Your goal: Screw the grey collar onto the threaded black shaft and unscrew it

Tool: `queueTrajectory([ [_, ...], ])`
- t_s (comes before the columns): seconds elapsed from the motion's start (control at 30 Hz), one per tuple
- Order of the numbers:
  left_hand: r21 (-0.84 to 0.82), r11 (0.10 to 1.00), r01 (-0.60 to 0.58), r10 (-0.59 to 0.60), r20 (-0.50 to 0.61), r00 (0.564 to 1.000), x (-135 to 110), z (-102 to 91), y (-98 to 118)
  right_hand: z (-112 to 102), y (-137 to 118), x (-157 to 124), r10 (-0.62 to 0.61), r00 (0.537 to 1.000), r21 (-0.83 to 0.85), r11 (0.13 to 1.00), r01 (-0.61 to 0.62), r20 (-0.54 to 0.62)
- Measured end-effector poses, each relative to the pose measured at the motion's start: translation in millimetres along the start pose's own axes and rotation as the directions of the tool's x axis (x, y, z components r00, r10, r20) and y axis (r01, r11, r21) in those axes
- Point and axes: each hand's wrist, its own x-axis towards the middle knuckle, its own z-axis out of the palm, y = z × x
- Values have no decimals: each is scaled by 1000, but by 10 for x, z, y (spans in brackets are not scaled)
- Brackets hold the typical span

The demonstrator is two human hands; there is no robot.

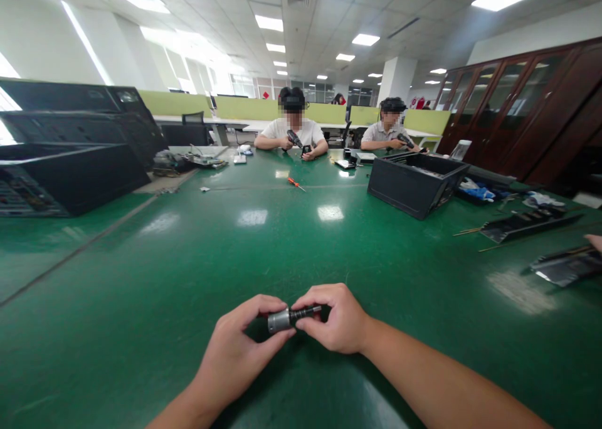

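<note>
A: In the head view, where is the small metal part point(281, 320)?

B: Over the near side of the green worktop point(188, 278), around midway between its left and right sides; the near edge itself is out of sight. Whether the part touches the surface is hard to tell.

A: And the person's hands?

B: Both pinch it. The left hand point(235, 347) has thumb and fingers about the wide grey barrel; the right hand point(341, 322) grips the narrower dark, ribbed section, whose slim tip points right.

A: What could go wrong from there?

B: Probably a slip. Only fingertips seem to bear it, and a round barrel dropped on such a glossy surface could roll toward the near edge. Uneven pulling or twisting might also jerk it loose, or part the two sections if they are separate pieces.

A: Anything close enough to knock?

B: Seemingly not. The orange screwdriver point(293, 182) lies toward the far edge, and the black case point(399, 187) stands toward the far right corner, both well apart from the hands.
</note>
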Motion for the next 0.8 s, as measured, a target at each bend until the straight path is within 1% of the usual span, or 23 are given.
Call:
queueTrajectory([
  [0.23, -30, 1000, 7, -8, -16, 1000, 3, 42, -26, 6, 12, -4, 18, 1000, -33, 999, -18, 1],
  [0.4, -31, 999, -15, 15, -25, 1000, -17, 40, -33, 2, 23, -8, -22, 999, -72, 997, 24, 31],
  [0.8, 0, 1000, -11, 11, -45, 999, 3, 42, -6, -17, 2, 2, -33, 999, -112, 993, 36, 30],
])
